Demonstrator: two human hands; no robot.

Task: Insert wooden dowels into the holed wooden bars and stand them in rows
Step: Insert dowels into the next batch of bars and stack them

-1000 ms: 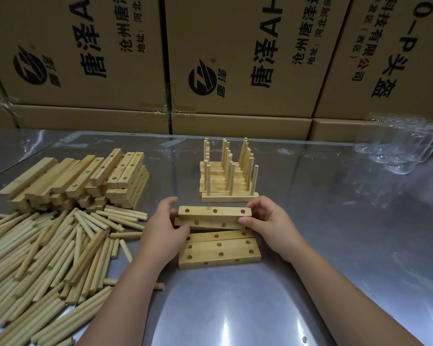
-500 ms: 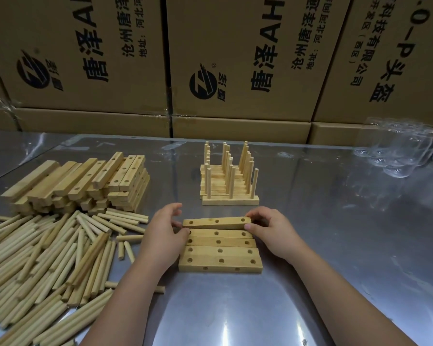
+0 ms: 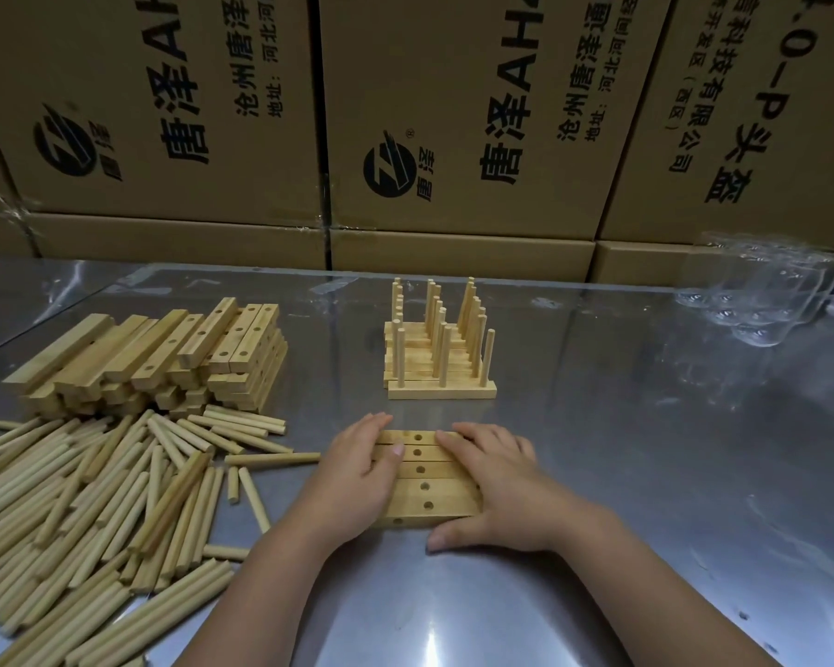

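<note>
Several holed wooden bars (image 3: 424, 488) lie flat side by side in front of me, holes up, on the steel table (image 3: 646, 474). My left hand (image 3: 357, 479) rests flat on their left ends and my right hand (image 3: 497, 483) lies flat over their right ends, thumb on the table. Behind them stand finished bars with upright dowels (image 3: 436, 349) in rows. A stack of empty holed bars (image 3: 164, 353) sits at the left, and loose dowels (image 3: 92, 512) are spread in front of it.
Cardboard boxes (image 3: 453, 113) wall off the table's far edge. Clear plastic cups in wrap (image 3: 761, 296) lie at the far right. One dowel (image 3: 270, 458) lies just left of my left hand.
The bar I held up in both hands has been laid down with the others. Both hands moved from gripping its ends to lying flat over the row of bars.
</note>
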